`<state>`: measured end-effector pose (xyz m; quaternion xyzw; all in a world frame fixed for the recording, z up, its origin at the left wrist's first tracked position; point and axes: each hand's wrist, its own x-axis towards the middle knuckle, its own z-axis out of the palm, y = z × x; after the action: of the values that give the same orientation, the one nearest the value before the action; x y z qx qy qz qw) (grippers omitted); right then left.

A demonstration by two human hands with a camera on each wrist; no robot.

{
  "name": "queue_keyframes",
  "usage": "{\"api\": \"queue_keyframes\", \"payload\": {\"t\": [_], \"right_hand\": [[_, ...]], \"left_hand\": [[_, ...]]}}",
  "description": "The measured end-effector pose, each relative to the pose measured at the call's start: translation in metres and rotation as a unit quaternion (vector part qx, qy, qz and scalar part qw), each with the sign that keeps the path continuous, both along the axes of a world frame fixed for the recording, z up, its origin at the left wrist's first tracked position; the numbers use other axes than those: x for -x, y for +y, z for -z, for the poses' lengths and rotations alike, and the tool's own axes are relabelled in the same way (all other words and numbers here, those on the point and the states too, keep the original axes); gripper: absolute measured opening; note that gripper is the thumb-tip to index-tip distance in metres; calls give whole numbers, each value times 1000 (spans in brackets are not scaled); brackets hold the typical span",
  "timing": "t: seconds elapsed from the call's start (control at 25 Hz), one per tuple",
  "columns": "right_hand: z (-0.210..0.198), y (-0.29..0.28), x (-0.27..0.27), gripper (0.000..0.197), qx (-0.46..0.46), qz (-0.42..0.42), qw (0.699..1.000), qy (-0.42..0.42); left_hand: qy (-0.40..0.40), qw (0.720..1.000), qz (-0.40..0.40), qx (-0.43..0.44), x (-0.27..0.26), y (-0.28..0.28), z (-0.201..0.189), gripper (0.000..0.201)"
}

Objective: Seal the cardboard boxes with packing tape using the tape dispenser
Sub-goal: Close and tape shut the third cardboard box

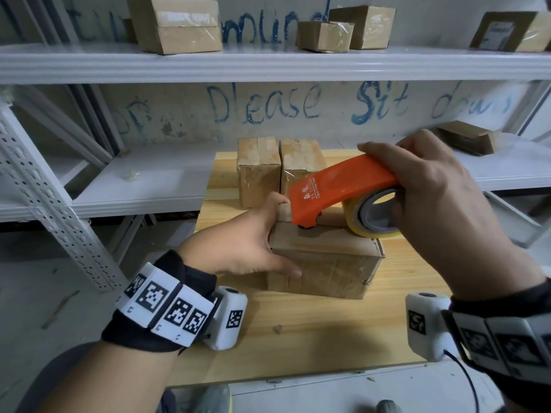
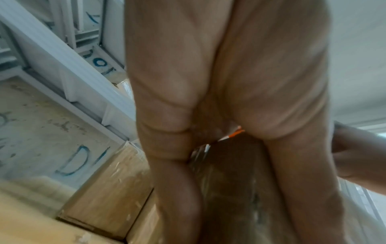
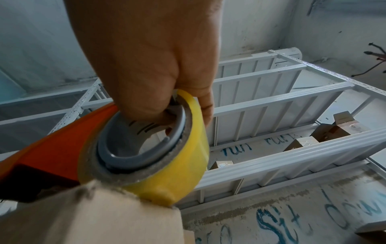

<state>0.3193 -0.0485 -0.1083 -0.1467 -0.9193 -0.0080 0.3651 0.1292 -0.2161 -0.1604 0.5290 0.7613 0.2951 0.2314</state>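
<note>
A brown cardboard box [image 1: 325, 263] lies on the wooden table [image 1: 298, 338] in the head view. My left hand [image 1: 253, 242] grips its left end, thumb on the near side, fingers over the far top edge. My right hand [image 1: 432, 189] grips an orange tape dispenser [image 1: 337, 186] with a yellowish tape roll [image 1: 369, 216], its front end pressed on the box top. The right wrist view shows the tape roll [image 3: 167, 156], the orange dispenser [image 3: 54, 151] and the box corner [image 3: 94, 214]. My left hand [image 2: 219, 115] fills the left wrist view over the box [image 2: 229, 189].
Two taped boxes [image 1: 280, 171] stand side by side at the table's far edge. White metal shelving [image 1: 268, 61] behind carries several more boxes, one at the right [image 1: 468, 138]. A shelf upright [image 1: 44, 204] stands at the left. A small scrap [image 1: 278, 329] lies on the table.
</note>
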Motion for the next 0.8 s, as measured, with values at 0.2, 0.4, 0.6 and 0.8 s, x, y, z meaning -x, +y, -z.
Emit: {"api": "queue_keyframes", "payload": {"t": [0.2,0.4,0.6,0.8], "right_hand": [[-2,-1,-9,65,1,8,1000,3],[2,4,-17,62,-11,30,999,6],[7,14,-23,64,5,42,999,2],[11,13,-22,64,26,44,998,25]], "left_hand": [[17,999,29,-11,3,2,2,91],[8,999,37,-11,3,2,-1,93],[3,999,32,12,2,2,-6,88],[1,1000,19,18,0,0,-7,92]]}}
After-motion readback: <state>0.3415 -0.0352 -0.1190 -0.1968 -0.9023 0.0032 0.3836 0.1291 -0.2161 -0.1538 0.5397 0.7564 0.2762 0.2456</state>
